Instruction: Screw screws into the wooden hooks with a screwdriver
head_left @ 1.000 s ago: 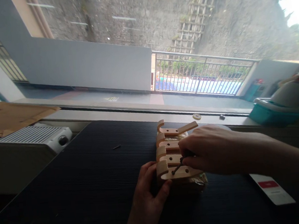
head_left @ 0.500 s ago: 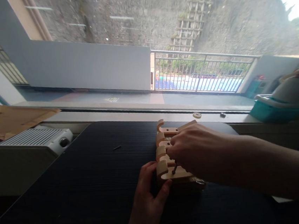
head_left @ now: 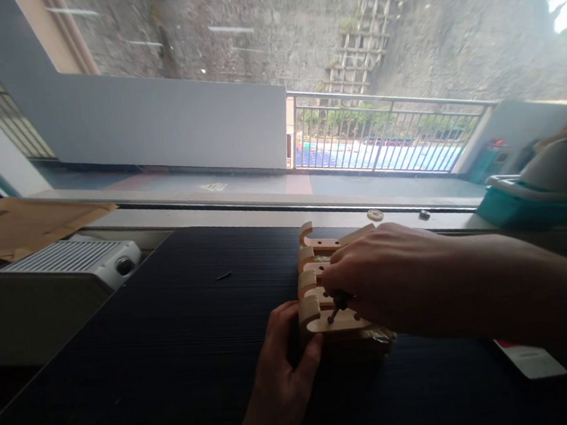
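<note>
A pale wooden rack with several curved hooks (head_left: pixel 310 309) lies on the dark table. Small holes show along its flat strips. My left hand (head_left: pixel 284 366) is closed on its near left end, thumb at the front and fingers along the side. Over the rack, my right hand (head_left: pixel 376 267) is wrapped round a dark screwdriver (head_left: pixel 337 306), whose handle is mostly hidden by the fingers. Its tip meets a screw head (head_left: pixel 331 320) in the nearest hook. Clear plastic (head_left: pixel 381 335) sticks out beneath the rack's near end.
A loose dark screw (head_left: pixel 224 275) lies left of the rack on the black table (head_left: pixel 142 360). A white card (head_left: pixel 531 357) lies at the right. On the sill are a tape roll (head_left: pixel 375 215) and a teal basket (head_left: pixel 508 205). Brown cardboard (head_left: pixel 34 223) rests over a white heater (head_left: pixel 92 264) at left.
My right hand has tilted and shifted slightly, baring more of the screwdriver and the near hook. More of the white card shows. My left hand keeps its hold on the rack.
</note>
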A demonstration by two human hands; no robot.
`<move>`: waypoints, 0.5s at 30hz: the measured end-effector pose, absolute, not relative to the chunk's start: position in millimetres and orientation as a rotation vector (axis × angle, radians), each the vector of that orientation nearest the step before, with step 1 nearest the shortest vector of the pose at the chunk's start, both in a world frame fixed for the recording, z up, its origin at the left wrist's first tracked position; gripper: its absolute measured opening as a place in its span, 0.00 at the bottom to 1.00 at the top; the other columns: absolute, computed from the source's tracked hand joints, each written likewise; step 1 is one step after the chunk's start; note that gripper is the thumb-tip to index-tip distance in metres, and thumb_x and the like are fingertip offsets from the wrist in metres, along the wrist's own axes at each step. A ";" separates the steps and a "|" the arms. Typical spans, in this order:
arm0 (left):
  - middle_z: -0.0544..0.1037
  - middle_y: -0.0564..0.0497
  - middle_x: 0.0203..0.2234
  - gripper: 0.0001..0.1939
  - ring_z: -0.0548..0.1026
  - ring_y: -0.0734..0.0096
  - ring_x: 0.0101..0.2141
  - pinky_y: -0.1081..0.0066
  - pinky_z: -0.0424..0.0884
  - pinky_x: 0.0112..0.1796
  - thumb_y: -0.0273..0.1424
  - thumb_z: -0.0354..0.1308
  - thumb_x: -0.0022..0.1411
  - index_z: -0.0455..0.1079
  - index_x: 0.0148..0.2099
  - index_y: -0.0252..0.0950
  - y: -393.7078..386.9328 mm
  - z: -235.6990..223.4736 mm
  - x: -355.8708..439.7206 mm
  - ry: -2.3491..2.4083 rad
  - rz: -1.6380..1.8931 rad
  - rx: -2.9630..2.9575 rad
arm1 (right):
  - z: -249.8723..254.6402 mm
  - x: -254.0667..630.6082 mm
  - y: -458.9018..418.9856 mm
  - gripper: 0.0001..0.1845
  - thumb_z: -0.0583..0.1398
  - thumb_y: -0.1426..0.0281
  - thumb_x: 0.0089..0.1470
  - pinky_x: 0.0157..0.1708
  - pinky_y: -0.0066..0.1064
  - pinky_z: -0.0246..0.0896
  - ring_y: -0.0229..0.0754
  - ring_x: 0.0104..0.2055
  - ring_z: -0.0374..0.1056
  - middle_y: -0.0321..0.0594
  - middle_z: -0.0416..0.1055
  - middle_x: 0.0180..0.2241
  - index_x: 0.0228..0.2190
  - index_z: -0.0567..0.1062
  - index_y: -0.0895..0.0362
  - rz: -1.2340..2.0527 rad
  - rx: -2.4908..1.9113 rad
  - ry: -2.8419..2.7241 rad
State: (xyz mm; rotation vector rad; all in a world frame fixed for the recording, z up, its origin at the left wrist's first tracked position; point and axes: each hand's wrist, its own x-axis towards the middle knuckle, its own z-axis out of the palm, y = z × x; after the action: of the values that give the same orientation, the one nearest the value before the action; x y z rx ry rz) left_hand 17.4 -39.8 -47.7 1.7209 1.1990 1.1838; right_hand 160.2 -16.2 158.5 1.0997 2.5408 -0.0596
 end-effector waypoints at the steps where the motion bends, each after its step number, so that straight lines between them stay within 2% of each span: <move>1: 0.68 0.49 0.49 0.15 0.68 0.63 0.50 0.66 0.64 0.50 0.34 0.51 0.62 0.59 0.52 0.42 -39.7 -48.4 17.2 1.200 1.188 1.729 | 159.0 158.4 -16.1 0.08 0.58 0.81 0.48 0.28 0.25 0.52 0.36 0.29 0.65 0.40 0.72 0.31 0.28 0.74 0.58 -0.046 1.089 2.523; 5: 0.67 0.49 0.49 0.15 0.67 0.65 0.50 0.68 0.64 0.50 0.34 0.50 0.63 0.59 0.51 0.42 -38.5 -52.8 16.4 1.207 1.194 1.757 | 153.9 152.8 -11.4 0.09 0.55 0.82 0.49 0.27 0.27 0.51 0.36 0.28 0.63 0.40 0.71 0.30 0.28 0.74 0.60 -0.007 1.033 2.532; 11: 0.65 0.51 0.50 0.15 0.66 0.67 0.51 0.69 0.63 0.51 0.33 0.51 0.63 0.58 0.52 0.44 -37.3 -57.7 16.2 1.202 1.212 1.792 | 140.9 160.6 -6.5 0.04 0.57 0.74 0.51 0.25 0.28 0.48 0.37 0.30 0.65 0.38 0.71 0.29 0.27 0.72 0.58 -0.033 1.217 2.601; 15: 0.67 0.50 0.49 0.15 0.67 0.65 0.50 0.67 0.64 0.50 0.34 0.51 0.62 0.59 0.52 0.43 -37.7 -55.3 16.6 1.204 1.216 1.792 | 143.1 165.3 -11.2 0.05 0.57 0.72 0.52 0.25 0.27 0.47 0.37 0.29 0.65 0.38 0.71 0.28 0.26 0.72 0.57 0.014 1.250 2.623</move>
State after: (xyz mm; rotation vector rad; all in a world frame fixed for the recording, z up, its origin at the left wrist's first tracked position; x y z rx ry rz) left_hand 16.6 -37.7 -55.3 1.7920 1.2044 1.2164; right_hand 165.3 -11.2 143.1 1.2503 2.6225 0.0145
